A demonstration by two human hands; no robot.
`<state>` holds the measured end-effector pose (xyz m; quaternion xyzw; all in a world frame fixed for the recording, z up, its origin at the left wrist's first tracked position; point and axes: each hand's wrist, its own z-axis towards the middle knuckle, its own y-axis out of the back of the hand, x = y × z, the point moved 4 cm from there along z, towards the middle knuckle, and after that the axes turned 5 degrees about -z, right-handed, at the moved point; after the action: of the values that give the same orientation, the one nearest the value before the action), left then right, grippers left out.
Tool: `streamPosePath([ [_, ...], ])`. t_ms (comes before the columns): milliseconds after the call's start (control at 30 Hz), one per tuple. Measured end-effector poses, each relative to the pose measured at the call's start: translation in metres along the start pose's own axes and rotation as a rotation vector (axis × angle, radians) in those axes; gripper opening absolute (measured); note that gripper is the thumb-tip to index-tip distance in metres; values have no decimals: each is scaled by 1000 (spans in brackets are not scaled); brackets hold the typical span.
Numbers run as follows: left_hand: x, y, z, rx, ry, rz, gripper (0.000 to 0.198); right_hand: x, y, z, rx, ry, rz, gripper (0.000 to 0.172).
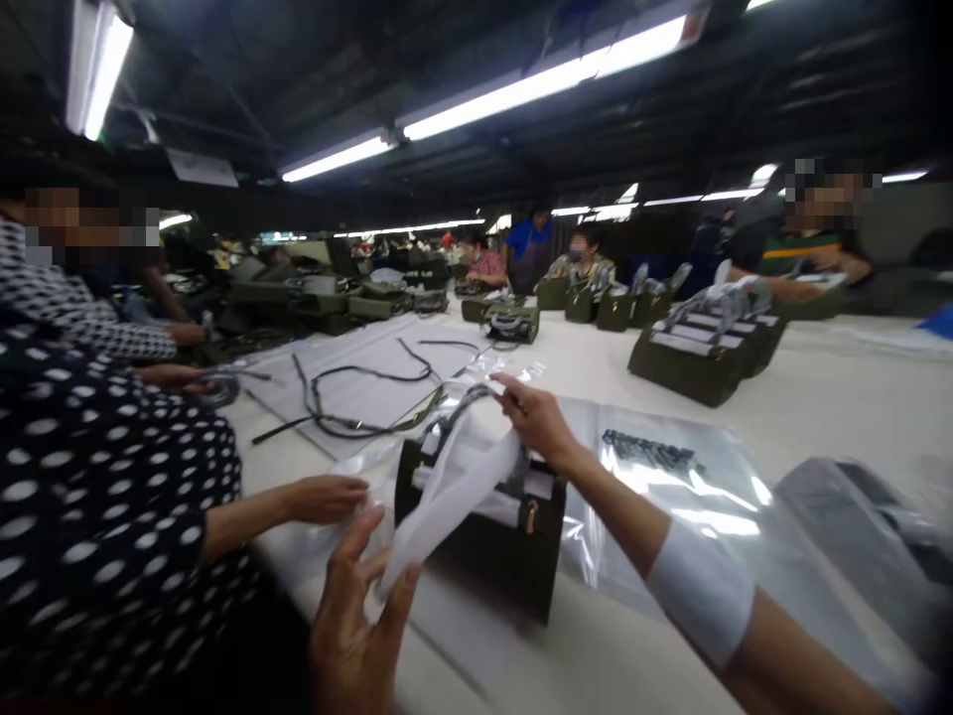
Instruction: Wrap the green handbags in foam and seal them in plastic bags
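Observation:
A dark green handbag (483,566) stands on the white table in front of me, with a brass-coloured clasp on its side and white padding at its top. A soft white wrapping strip (454,497) runs slantwise across the bag's top by its handle (473,397). Its lower end is pinched between thumb and fingers of my left hand (357,626), at the bag's near left. Above the bag, my right hand (536,422) has its fingers closed on the strip's upper part beside the handle.
A co-worker's hand (328,499) reaches in from the left. Dark straps (349,427) lie behind the bag. To the right are clear plastic sheets (692,497) with a pile of small dark pieces (651,452), a plastic-wrapped item (856,516) and more green bags (692,362).

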<state>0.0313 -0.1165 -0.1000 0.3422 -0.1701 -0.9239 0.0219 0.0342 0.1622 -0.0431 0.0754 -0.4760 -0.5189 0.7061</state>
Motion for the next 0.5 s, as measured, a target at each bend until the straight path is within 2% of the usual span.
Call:
streamPosePath([
  [67,8,5,-16,47,-4,40,49,-4,-1,2,6,17,2,38],
  [100,15,5,-25,125,-31,91,56,-6,-1,3,-7,37,-19,38],
  [200,39,-5,-55,493,-142,309,62,-8,1,5,-62,106,-97,36],
  [267,55,-16,-70,626,-247,439,55,-8,1,5,-76,121,-118,36],
  [333,64,-28,-73,610,-369,519,46,-9,0,6,-86,117,-129,35],
  [400,66,-38,-66,541,-471,524,36,-9,1,7,-98,107,-128,34],
  [500,50,-48,-38,441,-575,431,23,-12,9,11,-98,85,-114,32],
])
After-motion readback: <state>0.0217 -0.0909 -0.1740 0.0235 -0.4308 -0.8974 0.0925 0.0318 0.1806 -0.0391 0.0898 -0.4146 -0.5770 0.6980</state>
